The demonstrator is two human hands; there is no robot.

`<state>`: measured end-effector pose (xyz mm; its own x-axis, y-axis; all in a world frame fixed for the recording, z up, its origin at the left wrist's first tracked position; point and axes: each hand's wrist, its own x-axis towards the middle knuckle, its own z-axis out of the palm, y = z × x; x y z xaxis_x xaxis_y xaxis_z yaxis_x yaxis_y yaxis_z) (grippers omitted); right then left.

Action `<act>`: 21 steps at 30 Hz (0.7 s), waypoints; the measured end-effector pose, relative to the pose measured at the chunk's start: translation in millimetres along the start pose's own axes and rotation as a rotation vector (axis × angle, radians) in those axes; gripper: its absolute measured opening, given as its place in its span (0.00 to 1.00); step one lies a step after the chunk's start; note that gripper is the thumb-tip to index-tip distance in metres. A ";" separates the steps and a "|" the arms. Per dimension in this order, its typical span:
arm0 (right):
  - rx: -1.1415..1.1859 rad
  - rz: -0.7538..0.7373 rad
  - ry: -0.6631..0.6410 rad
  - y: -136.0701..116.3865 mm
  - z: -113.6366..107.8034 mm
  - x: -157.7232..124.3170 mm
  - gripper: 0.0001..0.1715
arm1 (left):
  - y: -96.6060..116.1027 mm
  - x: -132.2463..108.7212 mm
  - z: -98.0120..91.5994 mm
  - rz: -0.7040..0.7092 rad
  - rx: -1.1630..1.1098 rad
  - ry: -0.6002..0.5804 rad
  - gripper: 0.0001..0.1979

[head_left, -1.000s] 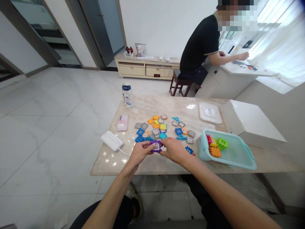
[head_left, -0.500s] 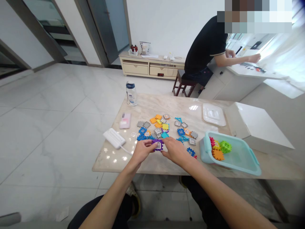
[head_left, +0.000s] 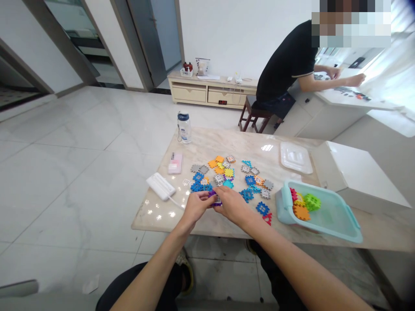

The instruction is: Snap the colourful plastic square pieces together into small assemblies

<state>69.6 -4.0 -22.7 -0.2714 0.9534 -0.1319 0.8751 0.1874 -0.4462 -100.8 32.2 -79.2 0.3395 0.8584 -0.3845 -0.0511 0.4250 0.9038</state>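
My left hand (head_left: 194, 206) and my right hand (head_left: 231, 204) meet near the front edge of a marble table (head_left: 207, 147), both pinching a purple toy block piece with a white window insert (head_left: 215, 199). Most of that piece is hidden by my fingers. Just beyond my hands lies a scatter of flat interlocking pieces (head_left: 227, 172) in blue, orange, yellow, grey and teal. To the right, a blue piece (head_left: 262, 208) and a small red piece (head_left: 267, 218) lie by a light teal bin (head_left: 337, 224) holding assembled red, orange, yellow and green blocks (head_left: 303, 205).
A white power bank with cable (head_left: 161, 186), a pink packet (head_left: 175, 164) and a water bottle (head_left: 184, 127) sit on the table's left side. A clear lid (head_left: 295, 156) and a white box (head_left: 356, 172) lie right. Another person (head_left: 288, 69) sits on a stool at a far counter.
My hands have closed in more tightly round the purple piece, hiding more of it. The camera has shifted a little, so the table sits further right and lower in view.
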 end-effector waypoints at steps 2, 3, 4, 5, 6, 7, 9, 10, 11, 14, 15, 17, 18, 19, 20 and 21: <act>0.016 -0.019 0.022 1.0 3.6 0.3 0.30 | -2.1 -0.1 -1.5 0.024 0.019 0.006 0.27; 0.022 -0.031 0.029 2.3 5.8 0.4 0.30 | -3.7 -0.1 -1.6 0.037 0.031 0.010 0.27; 0.025 -0.043 0.037 4.3 8.1 0.5 0.29 | -5.4 -0.2 -1.2 0.046 0.043 0.012 0.26; 0.026 -0.051 0.044 6.7 10.4 0.6 0.28 | -6.9 -0.2 -0.7 0.050 0.054 0.016 0.26; 0.025 -0.059 0.050 9.3 12.6 0.7 0.26 | -7.9 -0.3 -0.3 0.048 0.065 0.019 0.26; 0.025 -0.066 0.054 12.0 14.5 0.6 0.25 | -8.1 -0.4 -0.3 0.041 0.077 0.015 0.26; 0.027 -0.078 0.062 17.2 17.2 -0.2 0.24 | -5.3 -1.3 -3.2 0.017 0.124 -0.031 0.26; 0.026 -0.080 0.063 19.6 18.0 -0.8 0.25 | -2.1 -2.0 -6.6 0.013 0.159 -0.058 0.27; 0.023 -0.082 0.060 21.8 18.8 -1.5 0.26 | 2.1 -2.6 -11.7 0.018 0.204 -0.081 0.30; 0.003 -0.122 -0.023 26.8 22.9 -2.2 0.28 | 17.4 -4.0 -34.9 0.214 0.341 0.161 0.42; -0.004 -0.150 -0.075 27.7 25.3 -1.7 0.29 | 22.1 -4.3 -43.9 0.267 0.361 0.250 0.41; -0.038 -0.181 -0.175 27.3 31.6 0.8 0.31 | 29.0 -5.0 -60.4 0.315 0.295 0.329 0.37; -0.066 -0.189 -0.216 25.9 35.0 2.8 0.31 | 31.0 -5.5 -66.7 0.326 0.246 0.346 0.35; -0.098 -0.196 -0.248 23.9 38.4 5.4 0.31 | 32.4 -6.2 -71.5 0.332 0.199 0.366 0.32; -0.128 -0.210 -0.273 21.4 41.4 8.4 0.29 | 33.2 -7.0 -74.5 0.336 0.157 0.383 0.29; -0.155 -0.228 -0.288 18.6 43.9 12.0 0.28 | 33.8 -7.8 -76.2 0.337 0.124 0.402 0.26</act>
<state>65.1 0.5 -71.4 -0.5475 0.7821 -0.2976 0.8237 0.4410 -0.3565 -176.7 61.7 -60.0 -0.0645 0.9940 -0.0888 0.0240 0.0905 0.9956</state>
